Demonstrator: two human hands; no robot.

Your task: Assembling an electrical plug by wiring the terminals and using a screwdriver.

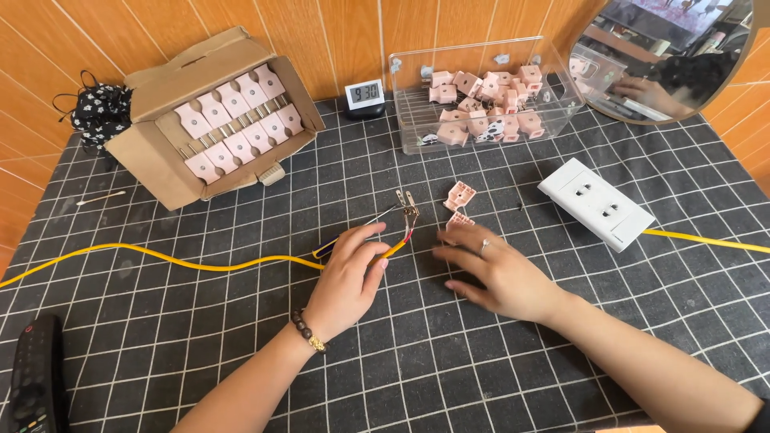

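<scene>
The left hand (349,273) lies on the dark worktop (200,337) with its white grid lines, fingers curled around the end of a long yellow cable (200,261) and pinching it where short red and yellow wires fan out to two bare metal plug prongs (407,204). A thin screwdriver with a dark and yellow handle (353,232) lies just beyond that hand's fingertips, pointing toward the prongs; whether the fingers touch it is hard to tell from this angle. The right hand (497,273), with a ring on one finger, rests just right of the prongs, fingers spread flat and low over the worktop, holding nothing that shows. One pink plastic plug shell half (459,195) lies just right of the prongs, and a second pink shell piece (459,219) sits at the right hand's fingertips, partly covered by them.

Well behind and left of the prongs stands an open brown cardboard box (152,144) filled with rows of pink plug pieces. Behind and right of the prongs is a clear plastic bin (409,96) heaped with more pink shells, and a small white digital clock (364,95) stands between box and bin. A white double wall socket block (597,203) with its own yellow lead lies right of the prongs. A black remote control (36,377) sits far to the left, at the near edge.
</scene>
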